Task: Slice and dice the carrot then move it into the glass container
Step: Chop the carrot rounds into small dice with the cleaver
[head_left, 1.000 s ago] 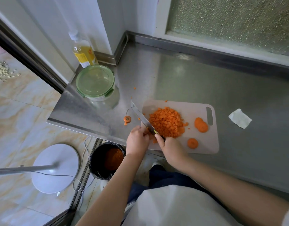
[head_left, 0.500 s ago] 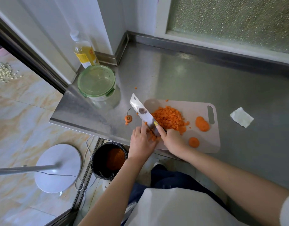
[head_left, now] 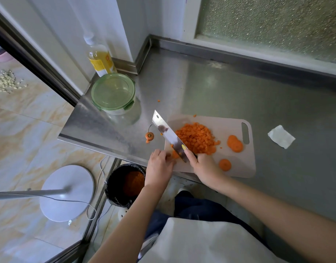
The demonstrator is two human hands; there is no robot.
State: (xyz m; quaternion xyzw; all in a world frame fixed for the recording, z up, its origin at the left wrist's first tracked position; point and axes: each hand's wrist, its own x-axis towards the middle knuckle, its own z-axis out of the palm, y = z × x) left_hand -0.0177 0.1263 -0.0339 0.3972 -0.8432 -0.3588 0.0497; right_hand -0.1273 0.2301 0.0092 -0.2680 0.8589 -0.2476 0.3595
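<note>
Orange carrot pieces (head_left: pixel 175 154) at the near-left corner of the pale plastic cutting board (head_left: pixel 239 168): we are pinching them steady with our left hand (head_left: pixel 159 165) so the steel cleaver (head_left: pixel 168 134), gripped in our right hand (head_left: pixel 205 165), can dice.

Soft daylight from frosted window (head_left: pixel 267 25); wide-angle bending at edges

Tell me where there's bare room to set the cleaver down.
Bare: the wide steel counter behind the cutting board, and the strip between board and folded paper. Crowded: the left corner with glass container, bottle and carrot top; the board's near-left edge, where the right hand grips the cleaver and the left hand holds a carrot piece.
</note>
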